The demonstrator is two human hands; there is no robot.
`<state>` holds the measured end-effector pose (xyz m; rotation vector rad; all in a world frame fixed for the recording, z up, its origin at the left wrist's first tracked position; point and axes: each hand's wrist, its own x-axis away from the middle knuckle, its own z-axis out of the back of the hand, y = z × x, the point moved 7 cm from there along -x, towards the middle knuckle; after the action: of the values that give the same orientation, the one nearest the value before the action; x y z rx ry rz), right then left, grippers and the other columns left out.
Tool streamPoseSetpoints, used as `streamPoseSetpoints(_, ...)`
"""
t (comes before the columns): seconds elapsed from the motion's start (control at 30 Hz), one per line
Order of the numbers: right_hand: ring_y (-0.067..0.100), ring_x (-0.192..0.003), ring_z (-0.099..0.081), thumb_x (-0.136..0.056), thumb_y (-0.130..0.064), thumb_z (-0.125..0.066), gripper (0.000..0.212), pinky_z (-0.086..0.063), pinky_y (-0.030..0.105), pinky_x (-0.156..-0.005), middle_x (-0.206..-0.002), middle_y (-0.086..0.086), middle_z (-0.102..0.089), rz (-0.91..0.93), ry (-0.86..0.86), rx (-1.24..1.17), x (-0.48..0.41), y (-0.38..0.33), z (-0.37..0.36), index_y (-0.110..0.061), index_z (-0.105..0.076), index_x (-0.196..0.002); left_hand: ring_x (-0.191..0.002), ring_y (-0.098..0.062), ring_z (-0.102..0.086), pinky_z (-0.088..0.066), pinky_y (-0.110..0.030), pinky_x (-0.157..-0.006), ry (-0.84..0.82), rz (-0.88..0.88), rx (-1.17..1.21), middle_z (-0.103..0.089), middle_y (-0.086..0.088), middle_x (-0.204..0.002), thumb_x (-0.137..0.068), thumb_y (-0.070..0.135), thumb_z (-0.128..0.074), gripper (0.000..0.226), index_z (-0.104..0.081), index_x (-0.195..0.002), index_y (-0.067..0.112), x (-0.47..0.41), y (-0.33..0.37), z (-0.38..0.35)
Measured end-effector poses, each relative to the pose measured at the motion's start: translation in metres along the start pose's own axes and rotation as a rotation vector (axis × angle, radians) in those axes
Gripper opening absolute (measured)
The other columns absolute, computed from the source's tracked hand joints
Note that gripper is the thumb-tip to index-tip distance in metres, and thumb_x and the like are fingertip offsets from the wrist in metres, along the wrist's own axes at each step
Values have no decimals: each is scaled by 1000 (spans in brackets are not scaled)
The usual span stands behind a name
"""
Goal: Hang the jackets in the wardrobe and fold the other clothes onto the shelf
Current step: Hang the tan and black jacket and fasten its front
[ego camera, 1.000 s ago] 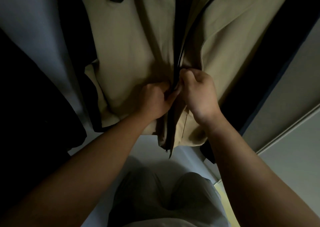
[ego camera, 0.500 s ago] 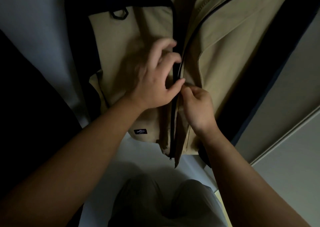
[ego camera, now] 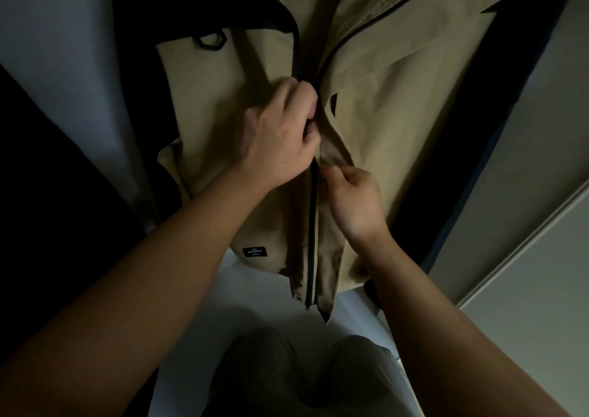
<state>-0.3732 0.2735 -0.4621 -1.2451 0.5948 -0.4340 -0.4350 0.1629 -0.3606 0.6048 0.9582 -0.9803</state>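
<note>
A beige jacket (ego camera: 398, 104) hangs in front of me in the dim wardrobe, its black zipper (ego camera: 311, 225) closed along the lower front. My left hand (ego camera: 280, 136) is closed around the zipper line at mid-height, fingers pinched where the closed part ends. My right hand (ego camera: 353, 199) sits just below and to the right, pinching the edge of the right front flap. A small black label (ego camera: 255, 252) shows near the hem on the left panel. What my left fingers hold is hidden behind them.
Dark garments hang to the left (ego camera: 47, 193) and to the right (ego camera: 471, 161) of the beige jacket. A pale wardrobe panel (ego camera: 526, 225) runs along the right. The white wardrobe floor (ego camera: 255, 295) lies below the hem, and my grey trousers (ego camera: 302, 378) show at the bottom.
My left hand has risen along the zipper from near the hem to mid-height, and the closed length of zipper has grown. My right hand has stayed low on the right flap.
</note>
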Motion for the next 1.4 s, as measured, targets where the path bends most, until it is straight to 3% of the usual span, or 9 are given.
streamPoseSetpoints(0.17, 2, -38, -46, -99, -42, -52, 47, -34, 14, -37, -46, -8, -53, -38, -45, 0, 3, 7, -3, -32, -66, -55, -77, -17, -61, -49, -26, -52, 169, -36, 120, -61, -22, -112, -82, 9, -72, 18, -59, -91, 1, 11, 0, 11)
streamPoseSetpoints(0.33, 4, -40, -49, -100, -43, -53, 46, -37, 16, -39, -48, -6, -56, -91, -123, 36, 2, 14, -9, -22, -69, -62, -78, -15, -65, -56, -24, -61, 157, 236, 93, -53, -16, -124, -83, 23, -67, 33, -55, -106, 2, 17, -27, 1)
streamPoseSetpoints(0.53, 3, -40, -51, -102, -42, -50, 43, -38, 16, -40, -47, -7, -54, -133, -164, 13, 2, 17, -13, -17, -71, -73, -72, -14, -66, -56, -32, -58, 306, 380, 354, -62, -7, -91, -91, 23, -61, 30, -50, -109, 2, -2, -37, 9)
streamPoseSetpoints(0.63, 0, -41, -53, -102, -46, -50, 45, -37, 12, -39, -48, -10, -57, -133, -156, 15, 0, 17, -12, -32, -72, -66, -70, -12, -66, -56, -36, -57, 341, 347, 417, -62, -7, -85, -95, 18, -60, 25, -51, -105, -4, 2, -35, 12)
streamPoseSetpoints(0.83, -6, -54, -59, -98, -46, -52, 19, -40, 12, -47, -75, -15, -69, -68, -113, 71, -6, 22, -11, -37, -68, -92, -57, -14, -65, -55, -43, -50, 281, 383, 611, -63, 2, -75, -102, 25, -52, 18, -48, -106, 7, 17, -40, 2)
streamPoseSetpoints(1.0, -2, -52, -58, -96, -34, -49, 25, -41, 18, -50, -64, -17, -65, -51, -96, 61, -11, 18, -9, -28, -68, -80, -63, -16, -60, -55, -45, -59, -89, 457, 470, -59, 0, -76, -84, 27, -52, 14, -52, -94, 16, 59, -49, -33)
streamPoseSetpoints(1.13, -2, -49, -56, -101, -32, -40, 34, -42, 16, -48, -54, -15, -60, -64, -91, -5, -10, 16, -7, -26, -61, -74, -75, -3, -60, -49, -17, -61, -507, 373, 370, -61, 11, -82, -82, 50, -63, 33, -60, -98, 21, 91, -33, -65)
streamPoseSetpoints(1.3, 1, -47, -55, -102, -51, -40, 50, -44, 27, -53, -51, -11, -59, -96, -113, 21, -14, 12, -12, -25, -65, -67, -81, -25, -65, -53, -34, -68, -412, 328, 319, -69, -8, -93, -94, 29, -68, 20, -67, -99, 10, 81, -25, -69)
streamPoseSetpoints(1.4, 2, -45, -50, -104, -42, -44, 52, -38, 29, -54, -48, -11, -54, -123, -159, -25, -14, 12, -18, -29, -68, -60, -82, -32, -66, -52, -36, -70, -430, 301, 297, -70, -14, -93, -95, 20, -67, 15, -70, -100, 6, 78, -21, -71)
